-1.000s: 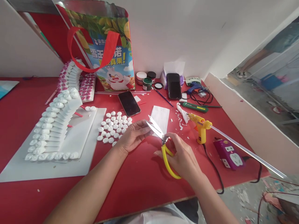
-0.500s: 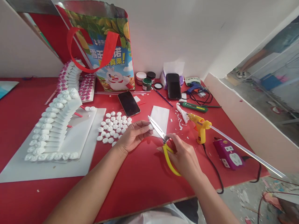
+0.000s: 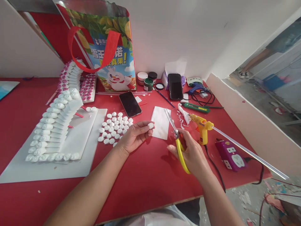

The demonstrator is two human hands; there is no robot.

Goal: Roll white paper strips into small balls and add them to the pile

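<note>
Between the thumb and fingers of my left hand (image 3: 137,135) is a small white paper rosette (image 3: 150,126). My right hand (image 3: 190,150) holds yellow-handled scissors (image 3: 180,147), their blades pointing away from me above a folded white tissue (image 3: 161,127). To the left of my left hand, several white rosettes (image 3: 113,127) lie grouped on the red table (image 3: 150,188). Farther left, a curved white stepped model (image 3: 56,130) edged with similar rosettes stands on a white board (image 3: 70,171).
A yellow glue gun (image 3: 201,125) with a long clear stick and a purple power strip (image 3: 231,155) sit at right. Behind are a phone (image 3: 130,104), paint jars (image 3: 148,84), a green cutter (image 3: 195,107) and a large printed bag (image 3: 113,53). Paper scraps are scattered about.
My right hand has drawn the scissors away to the right, off the rosette. My left hand stays nearly in place, with the rosette now in plain view.
</note>
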